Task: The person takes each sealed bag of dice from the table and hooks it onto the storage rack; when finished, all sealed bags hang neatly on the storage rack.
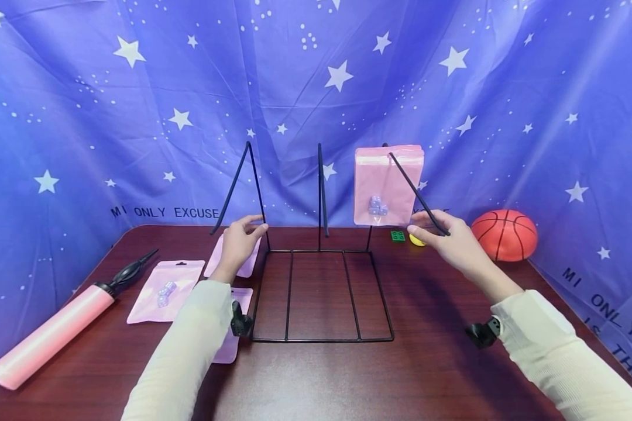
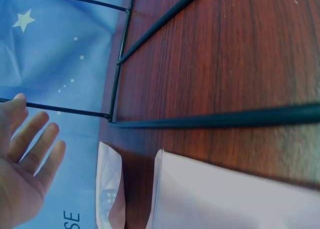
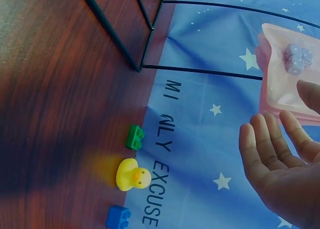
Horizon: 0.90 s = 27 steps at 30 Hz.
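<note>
Black wire rack (image 1: 321, 292) stands mid-table toward the back edge — a pink pouch (image 1: 387, 184) leans in its right slot. My right hand (image 1: 445, 234), fingers relaxed, touches the right prong beside the pouch. My left hand (image 1: 239, 242), open, rests at the left prong — holding nothing.

Bright, even light throughout; soft arm shadows fall on the counter (image 1: 432, 374); wrist views blur up close.
</note>
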### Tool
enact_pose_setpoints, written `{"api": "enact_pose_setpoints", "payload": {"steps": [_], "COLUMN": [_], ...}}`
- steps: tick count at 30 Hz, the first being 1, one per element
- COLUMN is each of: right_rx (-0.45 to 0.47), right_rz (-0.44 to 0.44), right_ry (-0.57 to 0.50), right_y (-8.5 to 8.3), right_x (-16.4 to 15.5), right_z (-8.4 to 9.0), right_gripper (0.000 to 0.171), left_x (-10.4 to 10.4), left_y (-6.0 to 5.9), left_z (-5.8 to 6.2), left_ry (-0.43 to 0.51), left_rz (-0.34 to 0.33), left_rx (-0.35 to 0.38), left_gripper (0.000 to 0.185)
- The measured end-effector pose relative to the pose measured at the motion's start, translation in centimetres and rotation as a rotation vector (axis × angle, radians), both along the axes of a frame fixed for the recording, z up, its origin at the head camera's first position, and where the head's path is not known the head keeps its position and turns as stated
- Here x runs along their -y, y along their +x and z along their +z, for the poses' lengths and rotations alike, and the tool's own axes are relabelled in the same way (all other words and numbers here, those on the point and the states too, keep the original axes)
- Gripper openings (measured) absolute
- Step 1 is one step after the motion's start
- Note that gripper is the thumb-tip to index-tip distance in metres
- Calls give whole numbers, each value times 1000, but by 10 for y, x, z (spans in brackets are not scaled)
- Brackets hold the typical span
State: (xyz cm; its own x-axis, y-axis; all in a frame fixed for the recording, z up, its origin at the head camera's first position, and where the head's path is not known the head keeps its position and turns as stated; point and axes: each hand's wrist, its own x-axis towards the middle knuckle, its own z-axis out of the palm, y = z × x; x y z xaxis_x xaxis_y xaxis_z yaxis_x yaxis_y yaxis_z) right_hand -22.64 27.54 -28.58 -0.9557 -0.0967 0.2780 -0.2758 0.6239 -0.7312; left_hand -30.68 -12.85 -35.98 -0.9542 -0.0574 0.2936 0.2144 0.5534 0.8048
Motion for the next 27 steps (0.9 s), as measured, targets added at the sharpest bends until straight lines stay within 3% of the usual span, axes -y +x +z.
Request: {"api": "enact_pose_setpoints", "payload": {"steps": [7,16,27], "right_rx": [45,97,163], "right_rz": [55,93,122], "right_ry": [-93,-121,-114], "right_y": [0,2,-9], "right_x": [-2,-5,-6], "right_z": [-14,-37,-64], "right_gripper": [40,38,47], "left_x": [9,25,40], "left_y": [5,15,32], "left_z": [3,7,13], "left_ry": [7,-10,-120], "left_rz": [-28,-85,-96], "left_rx": [-20,-30,-105], "left_gripper": [35,36,34]}}
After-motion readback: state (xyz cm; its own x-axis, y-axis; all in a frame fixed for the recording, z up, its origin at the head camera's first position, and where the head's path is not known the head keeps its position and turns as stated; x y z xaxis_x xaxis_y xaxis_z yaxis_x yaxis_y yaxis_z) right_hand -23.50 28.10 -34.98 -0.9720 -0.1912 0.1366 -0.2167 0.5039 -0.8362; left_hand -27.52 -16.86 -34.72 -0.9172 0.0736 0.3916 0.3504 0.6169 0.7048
